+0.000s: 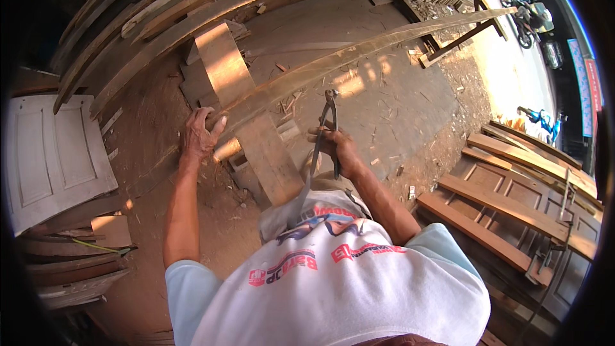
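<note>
Hands first: the left hand [200, 133] lies flat and open on the near end of a long weathered timber plank [359, 52], while the right hand [337, 149] grips dark steel pincers [327, 129], closed jaws pointing away toward it. The plank runs up-right across a wooden trestle [250, 115].

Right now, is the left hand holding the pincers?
No, the left hand rests on the long plank; the right hand grips the pincers.

Single head view, fisheye, looks steeply down from above, close over hands and workbench [256, 128]
</note>
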Demonstrator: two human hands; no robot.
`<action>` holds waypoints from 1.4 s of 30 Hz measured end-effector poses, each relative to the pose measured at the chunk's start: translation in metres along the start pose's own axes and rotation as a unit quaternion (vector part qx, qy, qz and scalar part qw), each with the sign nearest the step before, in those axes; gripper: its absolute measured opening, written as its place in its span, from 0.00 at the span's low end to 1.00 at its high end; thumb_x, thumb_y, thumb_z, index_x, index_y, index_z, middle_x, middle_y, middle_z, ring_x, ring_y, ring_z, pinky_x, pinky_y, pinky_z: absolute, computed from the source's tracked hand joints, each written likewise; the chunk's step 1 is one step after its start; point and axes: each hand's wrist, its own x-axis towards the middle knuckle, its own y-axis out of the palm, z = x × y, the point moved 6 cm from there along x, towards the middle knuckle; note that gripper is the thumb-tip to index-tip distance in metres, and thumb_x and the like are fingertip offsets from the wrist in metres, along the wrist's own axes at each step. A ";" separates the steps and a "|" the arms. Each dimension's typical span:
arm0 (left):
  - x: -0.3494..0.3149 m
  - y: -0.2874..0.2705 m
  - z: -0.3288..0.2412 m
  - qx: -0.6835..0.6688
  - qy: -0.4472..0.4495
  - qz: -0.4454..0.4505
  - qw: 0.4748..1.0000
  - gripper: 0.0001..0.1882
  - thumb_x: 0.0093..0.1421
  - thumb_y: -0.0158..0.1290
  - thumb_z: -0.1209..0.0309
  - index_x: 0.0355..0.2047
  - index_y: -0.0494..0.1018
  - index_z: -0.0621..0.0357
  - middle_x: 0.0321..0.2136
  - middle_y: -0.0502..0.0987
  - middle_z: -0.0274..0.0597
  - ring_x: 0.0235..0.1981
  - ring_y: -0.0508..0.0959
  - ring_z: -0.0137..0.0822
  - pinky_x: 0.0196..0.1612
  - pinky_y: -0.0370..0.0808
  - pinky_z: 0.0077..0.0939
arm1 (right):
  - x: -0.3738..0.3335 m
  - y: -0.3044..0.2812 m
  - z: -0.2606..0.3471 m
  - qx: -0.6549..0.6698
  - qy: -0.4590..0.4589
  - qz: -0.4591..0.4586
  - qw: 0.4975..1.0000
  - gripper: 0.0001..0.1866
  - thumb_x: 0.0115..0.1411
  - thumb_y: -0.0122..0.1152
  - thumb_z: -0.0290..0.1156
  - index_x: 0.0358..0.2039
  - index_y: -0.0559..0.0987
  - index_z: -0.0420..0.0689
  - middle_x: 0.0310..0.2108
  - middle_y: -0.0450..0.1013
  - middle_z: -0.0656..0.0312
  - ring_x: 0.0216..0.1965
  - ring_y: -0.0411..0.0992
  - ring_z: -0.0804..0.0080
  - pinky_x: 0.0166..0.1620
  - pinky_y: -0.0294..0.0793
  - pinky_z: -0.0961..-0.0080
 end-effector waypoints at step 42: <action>-0.024 0.021 -0.001 0.268 -0.065 0.049 0.960 0.45 0.47 0.72 0.61 0.65 0.62 0.44 0.56 0.71 0.46 0.59 0.71 0.51 0.61 0.67 0.55 | 0.043 0.022 0.016 -0.506 -0.078 -0.037 0.858 0.27 0.66 0.44 0.36 0.63 0.64 0.36 0.38 0.76 0.31 0.44 0.75 0.35 0.50 0.71 0.49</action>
